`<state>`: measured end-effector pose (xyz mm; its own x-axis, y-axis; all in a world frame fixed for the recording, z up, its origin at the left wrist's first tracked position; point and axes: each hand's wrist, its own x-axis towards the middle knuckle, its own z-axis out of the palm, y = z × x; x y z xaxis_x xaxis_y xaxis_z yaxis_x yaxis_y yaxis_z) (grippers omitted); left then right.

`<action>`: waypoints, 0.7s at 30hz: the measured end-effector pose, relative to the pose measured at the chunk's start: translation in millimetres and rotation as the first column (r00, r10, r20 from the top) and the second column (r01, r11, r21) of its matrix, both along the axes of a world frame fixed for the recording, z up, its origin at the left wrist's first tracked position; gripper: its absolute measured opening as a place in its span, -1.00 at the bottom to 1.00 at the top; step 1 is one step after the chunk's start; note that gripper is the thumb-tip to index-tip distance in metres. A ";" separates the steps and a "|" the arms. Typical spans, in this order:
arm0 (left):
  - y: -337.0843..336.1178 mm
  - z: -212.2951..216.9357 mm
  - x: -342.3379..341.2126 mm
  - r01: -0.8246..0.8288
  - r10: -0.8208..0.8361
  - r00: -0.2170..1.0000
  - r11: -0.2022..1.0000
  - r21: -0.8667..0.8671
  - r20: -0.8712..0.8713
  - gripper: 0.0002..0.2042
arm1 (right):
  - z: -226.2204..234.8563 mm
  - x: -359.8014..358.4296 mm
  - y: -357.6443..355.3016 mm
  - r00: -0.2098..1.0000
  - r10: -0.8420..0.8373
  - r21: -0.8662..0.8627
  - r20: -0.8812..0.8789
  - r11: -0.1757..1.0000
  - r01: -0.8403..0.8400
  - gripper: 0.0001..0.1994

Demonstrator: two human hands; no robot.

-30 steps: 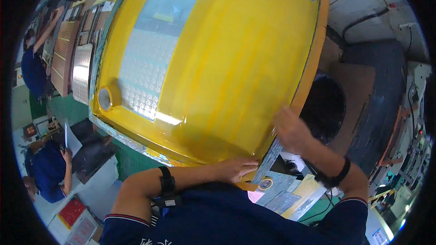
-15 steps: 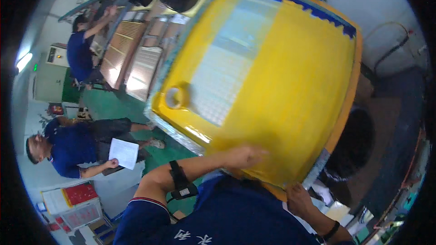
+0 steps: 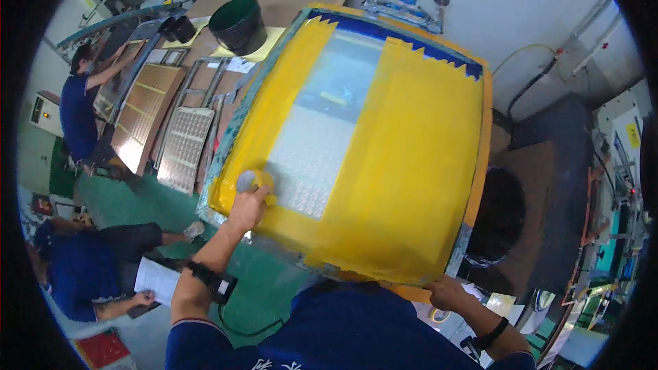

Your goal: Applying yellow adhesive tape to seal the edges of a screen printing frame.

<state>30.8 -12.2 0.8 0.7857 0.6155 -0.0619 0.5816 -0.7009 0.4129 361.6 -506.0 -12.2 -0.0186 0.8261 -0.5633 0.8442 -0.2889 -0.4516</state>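
Observation:
A large framed screen (image 3: 411, 185) fills the middle, mostly covered with yellow tape, with a pale see-through strip (image 3: 312, 144) left of its centre. My left hand (image 3: 248, 209) is at the screen's near left part, its fingers closed round the near side of a roll of yellow tape (image 3: 248, 179). At the near right corner, my right hand (image 3: 445, 293) has its fingers closed on the edge of the screen's frame (image 3: 468, 236). The underside of that hand's grip is hidden. Dark blue shows along the jagged far end of the tape.
Left of the screen, a black bucket (image 3: 238, 26) stands on a table beside patterned panels (image 3: 185, 147). One person (image 3: 79, 113) leans over that table; another (image 3: 82, 274) holds white paper (image 3: 156, 279). A dark round bin (image 3: 499, 216) stands right of the frame.
My left hand has moved left and forward from the screen's near edge and taken hold of the tape roll. My right hand stays at the near right corner. The view has shifted.

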 end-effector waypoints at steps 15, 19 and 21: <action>-127.1 122.6 143.3 0.270 -0.082 0.959 0.553 -0.788 0.271 -0.54 | 83.2 -12.2 229.4 0.727 -0.145 0.455 -0.671 0.694 0.558 -0.41; -141.5 113.7 151.0 0.157 -0.042 0.985 0.619 -0.770 0.167 -0.41 | 85.6 -14.4 223.9 0.563 -0.278 0.292 -0.779 0.634 0.716 -0.69; -154.4 114.9 157.5 0.190 0.112 0.932 0.660 -0.727 0.345 -0.22 | 92.7 -10.3 223.8 0.554 -0.388 0.219 -0.736 0.639 0.738 -0.76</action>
<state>188.3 -166.6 115.7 0.8683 0.4480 -0.2132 0.2813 -0.0905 0.9553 351.3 -282.1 80.5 0.3820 0.9091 -0.1663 0.0806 -0.2120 -0.9739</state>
